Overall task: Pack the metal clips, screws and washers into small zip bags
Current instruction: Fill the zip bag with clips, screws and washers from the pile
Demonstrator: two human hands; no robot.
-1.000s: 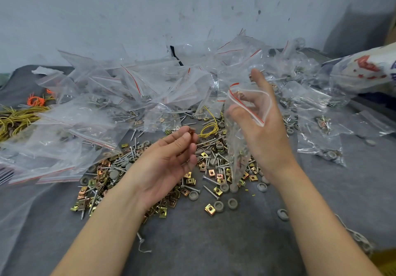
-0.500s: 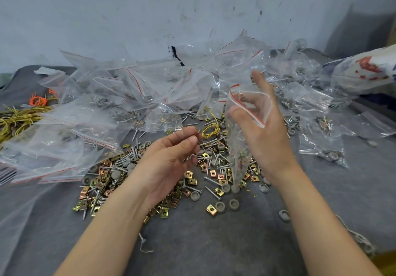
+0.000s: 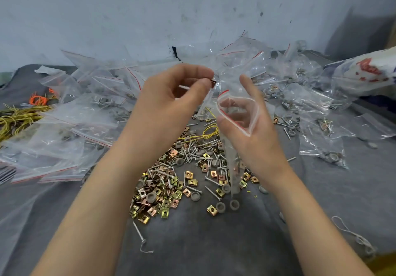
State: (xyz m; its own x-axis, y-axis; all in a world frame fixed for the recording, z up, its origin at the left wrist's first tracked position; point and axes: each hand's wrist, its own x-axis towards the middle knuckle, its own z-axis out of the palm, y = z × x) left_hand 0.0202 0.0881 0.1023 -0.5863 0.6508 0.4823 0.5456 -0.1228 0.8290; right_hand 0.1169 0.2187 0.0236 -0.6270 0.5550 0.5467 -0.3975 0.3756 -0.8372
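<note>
Zip bag in right hand; left hand pinches indistinct piece.

No legible txt anywhere; red print on white bag at rt too blurred.

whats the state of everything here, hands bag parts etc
zip bag: mouth open, hanging from the right hand
right hand: holds the bag's mouth open
left hand: pinches a small part beside the bag mouth
small part: pinched, not yet in the bag
loose clips, screws and washers: heaped on the grey cloth
other bags: piled behind, seals unclear
</note>
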